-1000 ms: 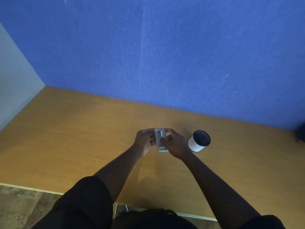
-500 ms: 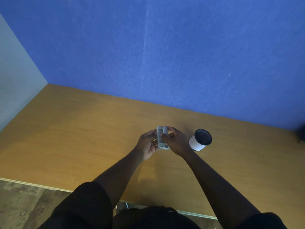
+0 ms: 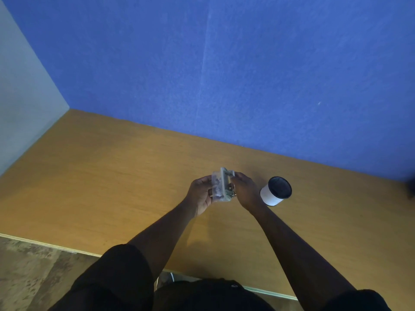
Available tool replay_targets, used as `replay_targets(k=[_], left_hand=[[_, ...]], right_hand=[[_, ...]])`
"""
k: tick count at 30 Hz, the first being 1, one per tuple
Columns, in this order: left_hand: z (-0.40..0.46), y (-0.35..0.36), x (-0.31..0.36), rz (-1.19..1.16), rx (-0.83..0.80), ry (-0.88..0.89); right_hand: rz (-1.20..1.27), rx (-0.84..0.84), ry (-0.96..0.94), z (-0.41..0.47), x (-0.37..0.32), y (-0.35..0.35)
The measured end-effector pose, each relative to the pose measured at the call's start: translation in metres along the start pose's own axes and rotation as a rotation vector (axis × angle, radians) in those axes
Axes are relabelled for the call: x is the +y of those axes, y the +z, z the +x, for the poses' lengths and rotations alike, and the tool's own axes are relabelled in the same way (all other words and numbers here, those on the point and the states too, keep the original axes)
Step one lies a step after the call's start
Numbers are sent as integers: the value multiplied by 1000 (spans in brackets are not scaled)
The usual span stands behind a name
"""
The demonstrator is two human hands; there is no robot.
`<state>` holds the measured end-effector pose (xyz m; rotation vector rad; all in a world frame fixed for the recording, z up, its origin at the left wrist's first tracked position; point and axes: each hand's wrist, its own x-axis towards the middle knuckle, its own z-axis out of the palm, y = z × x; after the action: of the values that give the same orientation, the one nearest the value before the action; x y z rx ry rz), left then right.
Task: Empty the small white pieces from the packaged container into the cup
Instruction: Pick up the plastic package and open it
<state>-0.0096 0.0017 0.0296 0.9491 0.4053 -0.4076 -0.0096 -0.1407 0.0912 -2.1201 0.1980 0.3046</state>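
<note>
Since the earlier frame: container [image 3: 221, 188] parted a little wider along its seam, clear half now angled off toward the left; cup [image 3: 275, 191] unmoved. Container: small, clear plastic, held above the table [image 3: 101, 176] at centre, long axis running away from the wearer, far end raised slightly. Contents blurred, pale. Cup: white wall, dark inside, upright, just right of the right hand [image 3: 245, 193], apart from it. Surface: tan wood table; blue wall [image 3: 247, 75] behind, pale panel [image 3: 20, 104] at left. Left hand [image 3: 201, 194]: curled, cradling the clear half. Right hand: fingertips pinching the other half's edge.
</note>
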Motion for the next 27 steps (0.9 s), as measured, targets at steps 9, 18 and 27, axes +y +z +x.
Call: replay_targets(k=[9,18,27], left_hand=[[4,-5,2,-3,36,-11],[6,-3,-2,-20,17,-25],[7,-6,-2,-12,68,-48]], right_hand=[[188,78,114,2,1,2],[324,96,196,3,7,-3],[422,60,214,2,13,-9]])
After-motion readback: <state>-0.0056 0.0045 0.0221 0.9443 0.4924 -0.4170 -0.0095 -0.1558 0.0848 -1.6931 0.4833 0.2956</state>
